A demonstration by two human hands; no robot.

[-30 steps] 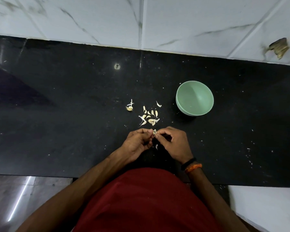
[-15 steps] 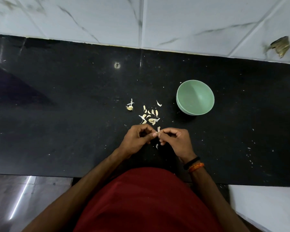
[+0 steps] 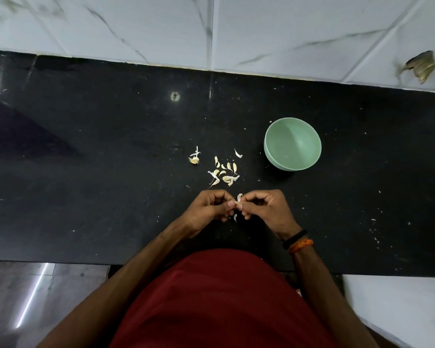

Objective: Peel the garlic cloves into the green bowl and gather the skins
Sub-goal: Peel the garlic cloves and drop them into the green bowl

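Left hand and right hand are both pinching one small pale garlic clove. It is likely light, its papery skin fragile; gripping the tip seems best.

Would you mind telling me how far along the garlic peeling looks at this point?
Early stage. Done: the bulb is broken up, with the root stub and loose cloves and skins scattered on the black counter. In hand: left hand and right hand pinch one garlic clove. Left: the green bowl looks empty, and the skins are ungathered.
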